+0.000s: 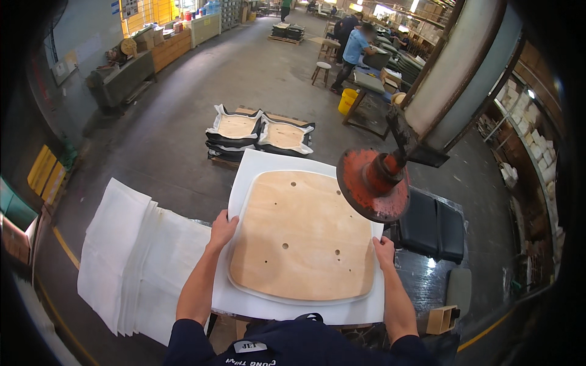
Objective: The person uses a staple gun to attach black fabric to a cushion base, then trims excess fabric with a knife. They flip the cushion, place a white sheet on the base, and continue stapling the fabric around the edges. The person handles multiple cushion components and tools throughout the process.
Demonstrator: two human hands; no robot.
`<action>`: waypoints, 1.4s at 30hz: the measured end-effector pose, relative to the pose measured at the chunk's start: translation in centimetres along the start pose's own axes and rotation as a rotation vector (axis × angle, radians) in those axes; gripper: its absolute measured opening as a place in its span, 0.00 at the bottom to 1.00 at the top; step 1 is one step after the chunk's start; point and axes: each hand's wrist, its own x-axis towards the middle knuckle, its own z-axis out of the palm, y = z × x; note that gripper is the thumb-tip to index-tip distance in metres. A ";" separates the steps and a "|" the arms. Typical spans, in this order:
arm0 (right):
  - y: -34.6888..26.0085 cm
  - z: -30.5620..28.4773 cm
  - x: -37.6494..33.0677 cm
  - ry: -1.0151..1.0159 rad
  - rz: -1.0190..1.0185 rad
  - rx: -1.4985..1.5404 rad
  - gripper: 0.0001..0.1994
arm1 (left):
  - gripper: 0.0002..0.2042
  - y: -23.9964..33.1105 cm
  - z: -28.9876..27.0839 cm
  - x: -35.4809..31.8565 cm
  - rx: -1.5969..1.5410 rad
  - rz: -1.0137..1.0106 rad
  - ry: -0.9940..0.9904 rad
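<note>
Pale plywood seat board (302, 235), smooth and matt, drilled with small holes. Beneath it, white foam sheet (256, 168), soft and matt. Stack of white fabric sheets (131, 256) alongside, dull and fibrous. Round metal press disc (369, 183), chipped red paint, rough. Black cushions (436, 226), faintly glossy.

Dark workbench (427, 277), mostly covered. Lying on it: a white foam sheet (305, 308) topped by a drilled plywood panel (302, 241), a fanned stack of white sheets (131, 256) at left, black cushions (434, 224) at right.
</note>
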 end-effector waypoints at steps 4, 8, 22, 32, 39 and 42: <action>-0.3 0.8 0.0 0.071 -0.006 -0.103 0.16 | 0.19 1.1 0.4 -0.2 0.075 -0.022 0.038; 2.9 0.8 1.6 0.341 -0.233 -0.059 0.14 | 0.15 1.0 2.5 -0.3 0.093 0.214 0.258; -0.4 0.2 0.3 0.203 -0.090 0.222 0.15 | 0.15 3.7 0.4 -2.2 -0.062 0.072 0.110; 0.7 1.1 0.4 0.137 -0.120 0.168 0.14 | 0.21 2.0 -0.2 0.6 -0.033 0.131 0.319; 0.7 0.5 2.0 0.078 -0.019 -0.058 0.30 | 0.26 2.0 0.8 -0.8 0.384 0.154 0.321; 0.8 0.2 3.1 0.090 0.018 -0.028 0.27 | 0.26 2.5 0.5 0.5 0.289 -0.007 0.220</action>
